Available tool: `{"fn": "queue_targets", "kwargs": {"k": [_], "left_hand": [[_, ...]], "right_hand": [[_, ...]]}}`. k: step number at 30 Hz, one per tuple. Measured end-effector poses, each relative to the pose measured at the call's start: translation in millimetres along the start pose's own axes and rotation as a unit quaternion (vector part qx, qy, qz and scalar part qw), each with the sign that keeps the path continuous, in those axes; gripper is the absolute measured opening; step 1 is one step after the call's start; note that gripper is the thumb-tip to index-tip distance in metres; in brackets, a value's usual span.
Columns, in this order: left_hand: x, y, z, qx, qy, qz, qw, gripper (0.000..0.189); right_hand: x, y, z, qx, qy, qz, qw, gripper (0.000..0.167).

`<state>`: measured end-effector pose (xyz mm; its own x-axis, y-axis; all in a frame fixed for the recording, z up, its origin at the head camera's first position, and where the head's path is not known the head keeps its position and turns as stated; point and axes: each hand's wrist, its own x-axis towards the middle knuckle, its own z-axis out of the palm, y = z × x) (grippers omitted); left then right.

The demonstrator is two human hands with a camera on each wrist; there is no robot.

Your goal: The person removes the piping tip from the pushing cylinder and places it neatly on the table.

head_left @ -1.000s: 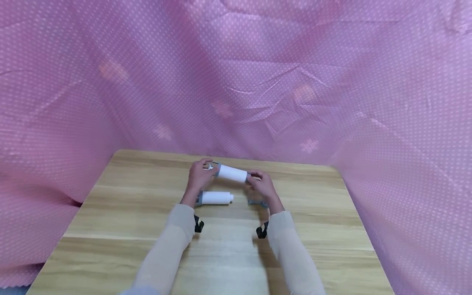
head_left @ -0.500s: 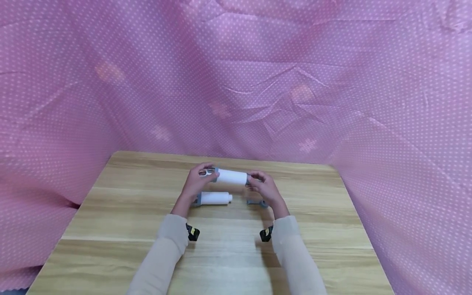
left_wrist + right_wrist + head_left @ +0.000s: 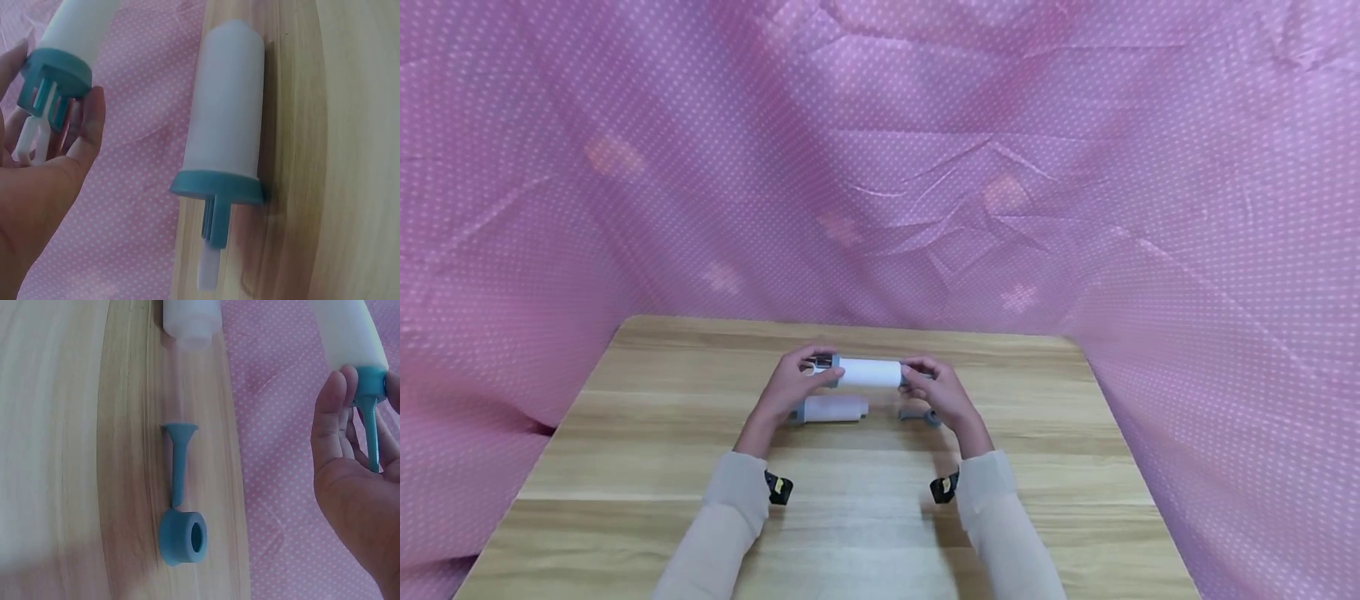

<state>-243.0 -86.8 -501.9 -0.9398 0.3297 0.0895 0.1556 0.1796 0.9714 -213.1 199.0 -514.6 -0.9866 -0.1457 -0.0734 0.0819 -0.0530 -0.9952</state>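
Sleeves [image 3: 703, 542]: pale beige | cuffs [image 3: 737, 481]: broad | wrist cameras [image 3: 783, 493]: black, yellow-marked

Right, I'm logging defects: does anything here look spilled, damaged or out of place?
No spill or damage shows. One mismatch: the lying tube has a bare white neck at its right end, where the held tube wears a teal collar. A teal ring and teal stem lie on the table nearby.

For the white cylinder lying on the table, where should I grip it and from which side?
Probably round the middle of the lying cylinder, from above and the near side, fingers across its length. It runs left to right, with a smooth, wide body between a pronged teal collar and a narrow tip. The held cylinder shows beyond it, so the far side looks more crowded.
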Motion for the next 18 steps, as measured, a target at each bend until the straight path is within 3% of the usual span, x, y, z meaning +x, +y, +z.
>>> {"fn": "queue_targets", "kwargs": {"k": [9,18], "left_hand": [[-11.0,-0.9,-1.2,0.025,0.011,0.027,0.9993,0.046],[-19.0,-4.5,6.6,0.043,0.096,0.047,0.9934,0.032]], "right_hand": [[-12.5,-3,13,0.020,0.015,-0.021,0.9995,0.030],[-18.4,-9,24,-0.001,0.026,-0.041,0.9988,0.028]]}}
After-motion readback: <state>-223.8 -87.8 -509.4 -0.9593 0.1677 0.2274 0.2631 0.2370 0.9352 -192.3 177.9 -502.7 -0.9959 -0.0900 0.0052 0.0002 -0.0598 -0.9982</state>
